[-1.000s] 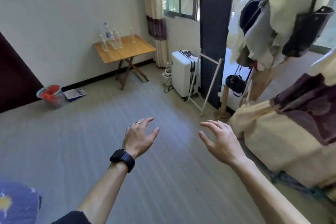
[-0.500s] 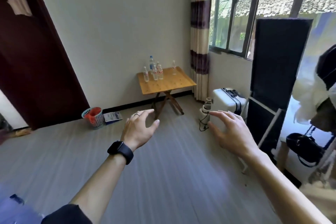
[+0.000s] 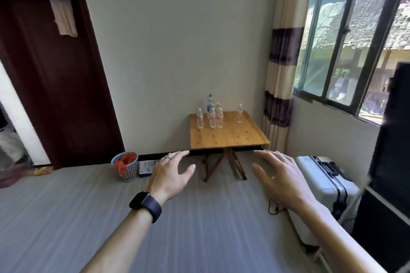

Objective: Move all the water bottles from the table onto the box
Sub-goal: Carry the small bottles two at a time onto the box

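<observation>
Several clear water bottles [image 3: 212, 117] with red labels stand grouped at the back left of a small wooden folding table [image 3: 230, 137] against the far wall. A taller blue-capped bottle [image 3: 209, 102] rises behind them, and one bottle [image 3: 239, 113] stands apart to the right. My left hand [image 3: 170, 176], with a ring and a black watch on the wrist, is held out in front of me, fingers spread and empty. My right hand [image 3: 281, 178] is also out, open and empty. Both hands are well short of the table. No box is in view.
A white suitcase [image 3: 328, 186] stands at the right beside a dark panel [image 3: 390, 162]. A blue basket [image 3: 126, 167] with something red and a small carton [image 3: 146, 167] sit on the floor by the wall. A dark door [image 3: 55, 77] is at the left; a cable [image 3: 274, 207] lies near the suitcase.
The view has swung left and up, and the table with the bottles now sits centred and larger. Both hands stay held out open in front.
</observation>
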A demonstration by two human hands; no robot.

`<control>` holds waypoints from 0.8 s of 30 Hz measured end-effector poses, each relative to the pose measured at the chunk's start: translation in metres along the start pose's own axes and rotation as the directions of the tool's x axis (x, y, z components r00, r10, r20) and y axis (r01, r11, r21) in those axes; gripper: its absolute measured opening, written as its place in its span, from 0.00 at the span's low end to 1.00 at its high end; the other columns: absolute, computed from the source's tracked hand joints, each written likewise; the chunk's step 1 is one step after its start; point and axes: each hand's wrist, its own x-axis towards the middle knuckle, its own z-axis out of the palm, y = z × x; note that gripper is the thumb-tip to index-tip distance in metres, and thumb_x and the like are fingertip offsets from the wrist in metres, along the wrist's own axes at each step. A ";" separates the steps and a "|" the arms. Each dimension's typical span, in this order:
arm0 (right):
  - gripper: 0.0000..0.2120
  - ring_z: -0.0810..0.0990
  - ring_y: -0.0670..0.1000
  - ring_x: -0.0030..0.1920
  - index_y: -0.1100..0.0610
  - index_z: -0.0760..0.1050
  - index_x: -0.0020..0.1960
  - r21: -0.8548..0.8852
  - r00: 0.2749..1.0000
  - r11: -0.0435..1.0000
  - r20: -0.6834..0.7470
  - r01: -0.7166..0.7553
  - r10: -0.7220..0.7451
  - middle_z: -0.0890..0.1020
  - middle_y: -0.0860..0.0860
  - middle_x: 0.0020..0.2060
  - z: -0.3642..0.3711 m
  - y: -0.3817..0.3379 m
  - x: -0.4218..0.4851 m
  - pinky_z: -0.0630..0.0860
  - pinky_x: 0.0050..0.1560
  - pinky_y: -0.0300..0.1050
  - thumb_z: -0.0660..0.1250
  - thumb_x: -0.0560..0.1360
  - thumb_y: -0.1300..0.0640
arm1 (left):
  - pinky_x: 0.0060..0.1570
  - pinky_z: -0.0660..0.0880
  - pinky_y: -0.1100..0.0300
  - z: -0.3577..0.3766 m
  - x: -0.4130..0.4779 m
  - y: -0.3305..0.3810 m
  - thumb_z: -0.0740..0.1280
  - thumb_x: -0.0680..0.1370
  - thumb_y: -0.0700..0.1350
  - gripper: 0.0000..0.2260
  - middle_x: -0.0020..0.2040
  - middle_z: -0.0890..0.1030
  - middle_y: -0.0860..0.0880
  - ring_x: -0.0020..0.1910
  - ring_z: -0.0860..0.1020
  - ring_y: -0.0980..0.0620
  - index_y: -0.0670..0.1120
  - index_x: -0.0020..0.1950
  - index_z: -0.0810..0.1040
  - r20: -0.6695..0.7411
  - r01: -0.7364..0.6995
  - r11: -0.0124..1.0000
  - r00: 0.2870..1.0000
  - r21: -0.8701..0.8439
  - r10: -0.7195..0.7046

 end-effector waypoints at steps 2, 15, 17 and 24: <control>0.24 0.66 0.49 0.72 0.40 0.73 0.70 0.001 1.000 1.000 -0.005 0.000 0.000 0.76 0.40 0.67 0.021 0.008 0.041 0.65 0.72 0.46 0.60 0.76 0.36 | 0.68 0.67 0.55 0.011 0.042 -0.017 0.69 0.78 0.53 0.21 0.68 0.77 0.50 0.68 0.73 0.49 0.51 0.70 0.75 -0.003 -0.001 1.000 1.000 0.004 0.001; 0.22 0.67 0.50 0.71 0.39 0.73 0.69 0.026 0.998 0.999 -0.045 -0.042 0.043 0.76 0.40 0.66 0.126 0.075 0.287 0.64 0.70 0.46 0.63 0.76 0.37 | 0.68 0.66 0.59 0.094 0.320 -0.082 0.67 0.79 0.56 0.21 0.70 0.74 0.53 0.69 0.71 0.51 0.54 0.71 0.73 0.052 -0.050 0.999 0.997 -0.009 0.051; 0.21 0.66 0.49 0.72 0.39 0.72 0.70 0.041 0.998 0.998 -0.035 -0.051 0.053 0.76 0.40 0.67 0.144 0.096 0.325 0.64 0.71 0.46 0.64 0.77 0.39 | 0.66 0.65 0.60 0.117 0.361 -0.089 0.67 0.79 0.56 0.20 0.70 0.74 0.53 0.69 0.71 0.51 0.54 0.71 0.73 0.046 -0.043 0.999 0.998 -0.018 0.043; 0.23 0.67 0.48 0.71 0.40 0.71 0.71 0.107 0.998 0.993 0.028 -0.055 0.053 0.76 0.41 0.67 0.209 0.176 0.466 0.66 0.70 0.46 0.63 0.77 0.37 | 0.63 0.66 0.62 0.201 0.496 -0.111 0.66 0.80 0.55 0.19 0.70 0.74 0.54 0.69 0.71 0.53 0.54 0.71 0.73 0.028 0.022 0.999 0.999 -0.047 -0.021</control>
